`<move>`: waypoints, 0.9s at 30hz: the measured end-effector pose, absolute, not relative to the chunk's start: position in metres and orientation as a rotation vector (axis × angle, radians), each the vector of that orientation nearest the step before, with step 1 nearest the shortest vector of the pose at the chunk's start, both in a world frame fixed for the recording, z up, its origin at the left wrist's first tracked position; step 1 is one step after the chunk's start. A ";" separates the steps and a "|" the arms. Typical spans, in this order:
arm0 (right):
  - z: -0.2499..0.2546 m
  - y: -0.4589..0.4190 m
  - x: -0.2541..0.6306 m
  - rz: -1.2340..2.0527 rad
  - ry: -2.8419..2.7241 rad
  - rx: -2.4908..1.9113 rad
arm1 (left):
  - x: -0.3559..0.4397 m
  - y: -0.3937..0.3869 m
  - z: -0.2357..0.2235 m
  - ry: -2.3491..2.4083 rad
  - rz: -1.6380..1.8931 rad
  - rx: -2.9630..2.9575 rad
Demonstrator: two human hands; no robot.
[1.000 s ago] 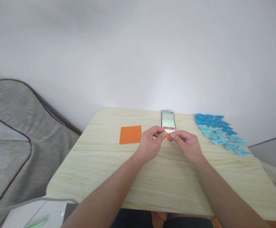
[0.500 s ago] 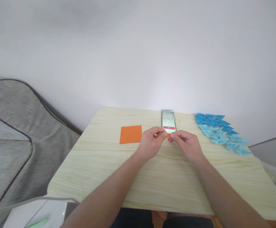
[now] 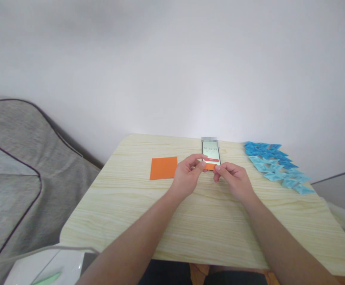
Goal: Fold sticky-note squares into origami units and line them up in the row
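A small piece of folded orange paper point(image 3: 210, 166) is held up between my two hands, over the middle of the table. My left hand point(image 3: 187, 174) pinches its left end between thumb and fingers, the index finger lifted above it. At its right end, my right hand point(image 3: 234, 178) grips the paper with thumb and curled fingers. My fingers cover both ends, so its full shape is hidden. Just behind it lies a phone point(image 3: 210, 152) with a lit timer screen and a red button. Flat square orange paper point(image 3: 163, 168) lies left of my left hand.
Several folded paper pieces in dark blue point(image 3: 264, 150) and light blue point(image 3: 279, 172) form rows at the table's right. The pale wooden table point(image 3: 124, 221) meets a white wall point(image 3: 172, 71). Left stand a grey fabric-covered thing point(image 3: 14, 158) and a pale cable point(image 3: 56, 248).
My fingers have shifted apart slightly, and more of the orange paper shows between them. My left index finger has lifted. The flat orange paper and the phone stay in place.
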State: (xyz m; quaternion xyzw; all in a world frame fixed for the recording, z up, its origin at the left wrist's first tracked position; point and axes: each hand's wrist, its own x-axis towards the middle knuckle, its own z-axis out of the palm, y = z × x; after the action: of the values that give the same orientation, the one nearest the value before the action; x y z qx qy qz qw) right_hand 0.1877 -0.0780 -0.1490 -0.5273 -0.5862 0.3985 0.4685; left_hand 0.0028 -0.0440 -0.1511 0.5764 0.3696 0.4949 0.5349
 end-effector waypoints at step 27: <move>-0.146 -0.082 0.181 0.473 -1.685 -1.208 | 0.006 -0.052 -0.154 1.240 1.053 1.727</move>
State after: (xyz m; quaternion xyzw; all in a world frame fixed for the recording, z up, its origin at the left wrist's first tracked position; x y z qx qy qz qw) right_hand 0.1807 -0.0822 -0.1461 -0.4964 -0.6924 0.1943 0.4863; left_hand 0.0056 -0.0523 -0.1540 0.6749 0.4844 0.4113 0.3752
